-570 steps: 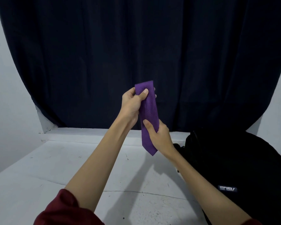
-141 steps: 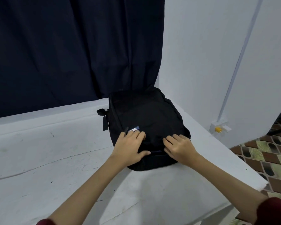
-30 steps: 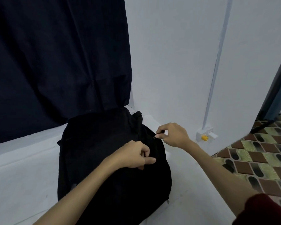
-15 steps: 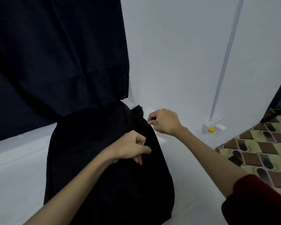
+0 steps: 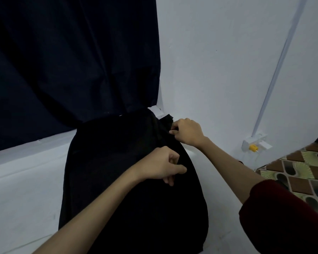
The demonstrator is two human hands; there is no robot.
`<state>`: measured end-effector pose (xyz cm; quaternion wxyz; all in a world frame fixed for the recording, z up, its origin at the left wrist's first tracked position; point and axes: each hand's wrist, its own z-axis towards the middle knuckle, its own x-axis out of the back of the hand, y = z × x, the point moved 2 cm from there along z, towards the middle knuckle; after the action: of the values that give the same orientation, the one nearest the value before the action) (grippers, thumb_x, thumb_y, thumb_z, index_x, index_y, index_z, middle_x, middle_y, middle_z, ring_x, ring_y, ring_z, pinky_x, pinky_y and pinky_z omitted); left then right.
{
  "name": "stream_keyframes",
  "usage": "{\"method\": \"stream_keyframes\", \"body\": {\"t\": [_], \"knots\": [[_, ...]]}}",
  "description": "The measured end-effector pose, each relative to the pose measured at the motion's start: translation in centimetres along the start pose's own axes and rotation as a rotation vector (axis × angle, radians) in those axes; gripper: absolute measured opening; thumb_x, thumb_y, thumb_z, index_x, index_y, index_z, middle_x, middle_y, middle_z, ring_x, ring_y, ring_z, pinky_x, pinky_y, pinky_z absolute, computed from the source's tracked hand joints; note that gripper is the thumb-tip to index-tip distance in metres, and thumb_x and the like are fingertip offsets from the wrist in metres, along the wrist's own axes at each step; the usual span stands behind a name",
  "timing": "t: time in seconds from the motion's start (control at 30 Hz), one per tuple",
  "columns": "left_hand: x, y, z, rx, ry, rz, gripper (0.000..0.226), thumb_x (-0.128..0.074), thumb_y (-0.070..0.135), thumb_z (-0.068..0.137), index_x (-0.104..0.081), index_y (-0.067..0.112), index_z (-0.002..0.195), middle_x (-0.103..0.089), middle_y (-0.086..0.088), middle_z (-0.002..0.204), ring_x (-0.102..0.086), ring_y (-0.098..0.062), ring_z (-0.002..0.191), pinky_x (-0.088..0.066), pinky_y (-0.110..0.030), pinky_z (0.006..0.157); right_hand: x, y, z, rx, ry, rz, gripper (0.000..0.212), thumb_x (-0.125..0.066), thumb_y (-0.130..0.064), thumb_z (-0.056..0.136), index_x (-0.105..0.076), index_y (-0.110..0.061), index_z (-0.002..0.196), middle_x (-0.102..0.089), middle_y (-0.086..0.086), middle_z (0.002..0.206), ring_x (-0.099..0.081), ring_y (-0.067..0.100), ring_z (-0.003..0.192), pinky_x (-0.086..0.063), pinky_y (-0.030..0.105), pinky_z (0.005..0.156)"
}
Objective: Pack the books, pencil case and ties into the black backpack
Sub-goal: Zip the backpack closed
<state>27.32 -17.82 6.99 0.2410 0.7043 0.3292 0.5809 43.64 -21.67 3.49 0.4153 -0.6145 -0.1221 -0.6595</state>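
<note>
In the head view, the black backpack (image 5: 117, 180) lay on the white surface (image 5: 22, 189), its far end reaching the foot of the dark navy curtain (image 5: 72, 61) and its right edge close to the white wall (image 5: 218, 61). No brand mark or lettering could be read on the fabric you were looking at; it was too dark to make out any label.

Your left hand (image 5: 162, 165) rested on the upper right part of the backpack with its fingers (image 5: 173, 158) curled in and the thumb pointing right, seemingly bunching the fabric, though what exactly they held was lost against the black. Your right hand (image 5: 187, 132) sat at the backpack's far right edge, its fingers tucked tight in a pinch on something small and dark there; whether that was a zip pull could not be told.

Books, pencil case and ties were out of sight. A dark red sleeve (image 5: 283, 217) covered your right forearm. A white wall fitting with a yellow part (image 5: 253, 146) sat low on the wall, below a thin white conduit (image 5: 275, 70), beside the patterned floor tiles (image 5: 301, 176).
</note>
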Motion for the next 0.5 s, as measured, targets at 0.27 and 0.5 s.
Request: {"method": "stream_keyframes", "body": {"t": [0.27,0.5], "knots": [[2.1,-3.0,-10.3,-0.343,0.494,0.31,0.01,-0.06,0.032,0.089,-0.065,0.023,0.091,-0.059,0.016,0.091,-0.058,-0.002,0.091,-0.044,-0.013,0.081,2.3,-1.0,-10.0,0.219,-0.031,0.103,0.046,-0.053,-0.007,0.088,-0.052,-0.021,0.131,-0.061,-0.006,0.122,-0.055,0.009,0.089,-0.032,0.01,0.069],[1.6,-10.3,-20.5,-0.232,0.537,0.581,0.036,-0.058,0.061,0.079,-0.059,0.032,0.101,-0.045,0.026,0.109,-0.053,0.0,0.098,-0.043,-0.016,0.081,2.1,-1.2,-18.4,0.417,0.059,0.221,0.062,-0.04,0.007,0.071,-0.05,-0.011,0.129,-0.059,-0.005,0.099,-0.05,-0.018,0.076,-0.035,-0.002,0.068]]}}
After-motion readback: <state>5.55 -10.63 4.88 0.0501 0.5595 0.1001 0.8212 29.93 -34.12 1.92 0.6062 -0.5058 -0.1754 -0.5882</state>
